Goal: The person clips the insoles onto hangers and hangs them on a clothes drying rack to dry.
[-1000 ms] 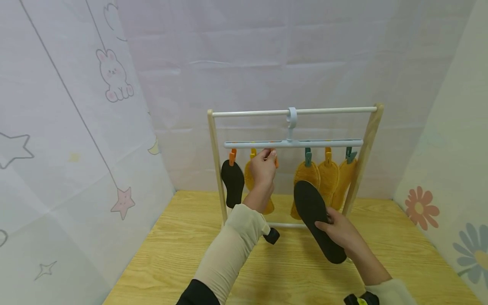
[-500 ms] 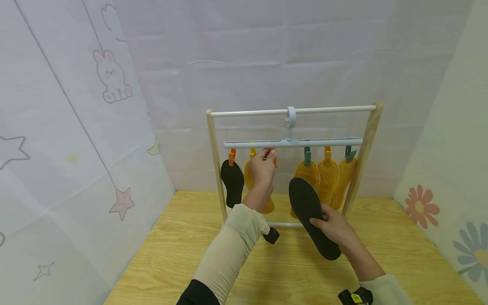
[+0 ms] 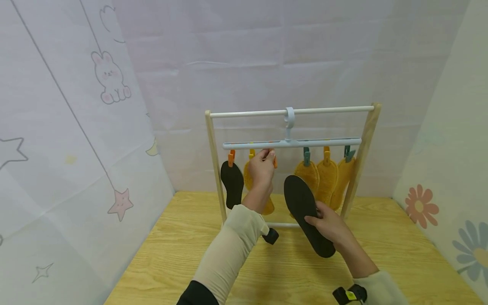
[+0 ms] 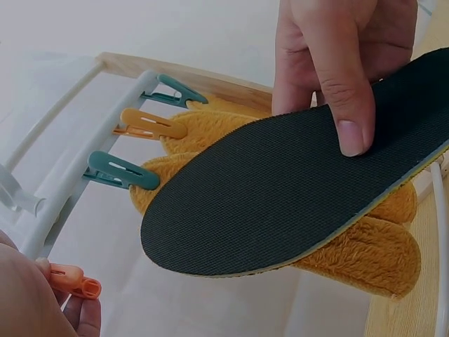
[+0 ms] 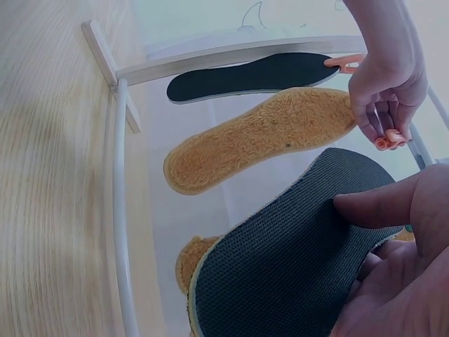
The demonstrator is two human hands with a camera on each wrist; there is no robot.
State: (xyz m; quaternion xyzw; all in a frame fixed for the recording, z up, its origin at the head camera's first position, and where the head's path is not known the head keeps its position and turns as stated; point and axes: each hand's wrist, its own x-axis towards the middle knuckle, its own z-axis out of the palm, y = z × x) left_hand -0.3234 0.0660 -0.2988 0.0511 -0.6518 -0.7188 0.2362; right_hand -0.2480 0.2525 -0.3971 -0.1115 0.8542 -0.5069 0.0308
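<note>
My left hand (image 3: 262,169) pinches an orange clothespin (image 4: 70,279) under the pale blue hanger bar (image 3: 251,145). In my right hand (image 3: 328,222) is a dark insole (image 3: 301,199), gripped at its middle with the thumb on the dark face; its upper end leans left, below and right of the clothespin and apart from it. Another dark insole (image 3: 231,180) hangs at the far left from an orange clothespin (image 3: 231,158). A fuzzy yellow insole (image 5: 266,137) hangs beside it, partly behind my left hand in the head view. Several yellow insoles (image 3: 326,178) hang on the right half.
The hanger hooks over the white rail (image 3: 335,110) of a wooden-sided rack (image 3: 362,159) on a wood-grain table (image 3: 183,245). Green clothespins (image 4: 123,170) and a yellow one (image 4: 151,125) hold the right-hand insoles. Printed cloth walls (image 3: 236,55) stand behind and at both sides.
My right hand has brought the dark insole left and slightly up, nearer my left hand. The left hand stays at the orange clothespin.
</note>
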